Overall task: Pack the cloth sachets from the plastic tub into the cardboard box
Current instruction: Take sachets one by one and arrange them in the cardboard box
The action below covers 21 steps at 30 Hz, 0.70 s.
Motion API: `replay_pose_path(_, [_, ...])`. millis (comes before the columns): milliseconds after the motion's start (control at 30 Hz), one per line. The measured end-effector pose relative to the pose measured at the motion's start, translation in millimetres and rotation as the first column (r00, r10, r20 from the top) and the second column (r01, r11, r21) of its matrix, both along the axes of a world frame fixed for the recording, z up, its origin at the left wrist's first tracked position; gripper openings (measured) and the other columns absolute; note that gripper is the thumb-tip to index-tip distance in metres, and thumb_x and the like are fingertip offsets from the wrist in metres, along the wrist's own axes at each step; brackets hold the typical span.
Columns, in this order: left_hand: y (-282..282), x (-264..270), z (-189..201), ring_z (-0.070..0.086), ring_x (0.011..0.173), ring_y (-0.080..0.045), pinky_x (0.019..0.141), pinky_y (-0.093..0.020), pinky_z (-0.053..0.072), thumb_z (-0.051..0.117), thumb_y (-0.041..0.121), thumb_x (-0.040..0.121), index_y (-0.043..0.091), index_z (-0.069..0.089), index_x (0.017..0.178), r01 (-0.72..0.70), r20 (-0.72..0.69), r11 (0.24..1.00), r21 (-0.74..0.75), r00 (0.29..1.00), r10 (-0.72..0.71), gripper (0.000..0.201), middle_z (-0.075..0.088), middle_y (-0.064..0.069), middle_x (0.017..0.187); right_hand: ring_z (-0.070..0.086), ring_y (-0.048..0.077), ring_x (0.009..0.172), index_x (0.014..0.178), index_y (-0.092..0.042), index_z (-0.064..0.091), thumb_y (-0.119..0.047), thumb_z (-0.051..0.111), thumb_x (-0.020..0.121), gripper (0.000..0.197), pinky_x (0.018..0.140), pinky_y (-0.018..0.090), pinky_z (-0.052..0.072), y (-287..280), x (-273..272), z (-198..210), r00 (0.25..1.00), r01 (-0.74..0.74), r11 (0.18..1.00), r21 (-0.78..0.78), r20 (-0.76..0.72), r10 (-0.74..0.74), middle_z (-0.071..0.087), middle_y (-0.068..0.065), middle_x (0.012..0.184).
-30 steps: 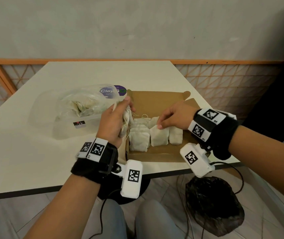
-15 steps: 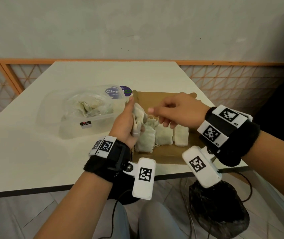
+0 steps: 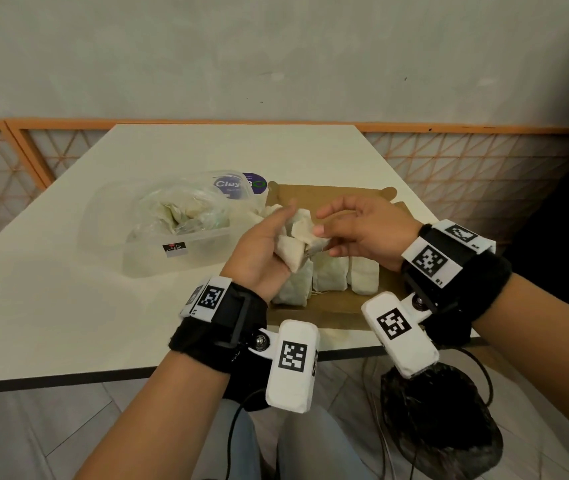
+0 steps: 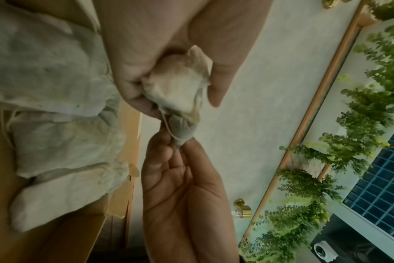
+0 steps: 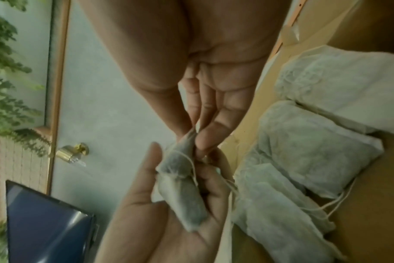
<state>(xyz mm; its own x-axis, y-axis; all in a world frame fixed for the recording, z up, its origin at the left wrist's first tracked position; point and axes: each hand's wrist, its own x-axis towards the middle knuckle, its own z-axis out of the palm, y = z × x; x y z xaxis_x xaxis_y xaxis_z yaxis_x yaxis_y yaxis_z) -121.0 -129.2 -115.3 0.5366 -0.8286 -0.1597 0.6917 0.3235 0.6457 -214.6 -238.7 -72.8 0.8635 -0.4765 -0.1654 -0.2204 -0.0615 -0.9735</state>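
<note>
Left hand [image 3: 259,251]: fingers curled round a bunch of cloth sachets [image 3: 293,244], held above the near-left part of the cardboard box [image 3: 328,303]
Right hand [image 3: 362,230]: thumb and fingertips pinch the end of one sachet [image 5: 182,156] in that bunch
Cardboard box: three sachets in a row [image 3: 328,278]
Plastic tub [image 3: 172,237]: left of box on the table [image 3: 51,289], more sachets inside

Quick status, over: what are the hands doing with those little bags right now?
Left hand holds a bunch of sachets. Right hand pinches the tip of one sachet. Three sachets already lie in the cardboard box. Nothing in the way.
</note>
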Motion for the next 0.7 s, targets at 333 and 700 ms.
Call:
replay_pose_path(333, [-7.5, 5.3, -3.0, 0.055, 0.066, -0.014, 0.048, -0.017, 0.050, 0.051, 0.015, 0.096, 0.006, 0.055, 0.094, -0.210, -0.179, 0.974, 0.085, 0.958, 0.222, 0.010, 0.060, -0.009, 0.080, 0.064, 0.011, 0.059, 0.104, -0.002, 0.057, 0.004, 0.055, 0.087, 0.018, 0.054, 0.019, 0.055, -10.8, -10.1, -4.9, 0.998, 0.070, 0.987, 0.144, -0.012, -0.069, 0.063, 0.011, 0.087])
replay_pose_path(700, [-18.4, 4.7, 2.6, 0.054, 0.057, -0.014, 0.064, -0.027, 0.051, 0.049, 0.027, 0.098, 0.009, 0.056, 0.084, -0.162, -0.193, 0.981, 0.104, 0.965, 0.179, 0.023, 0.055, -0.006, 0.068, 0.063, 0.017, 0.097, 0.074, -0.028, 0.070, -0.036, 0.075, 0.070, 0.010, 0.100, 0.038, 0.043, 2.3, -6.6, 0.8, 0.973, -0.196, 0.865, -0.462, -0.202, 0.112, 0.071, -0.002, 0.098])
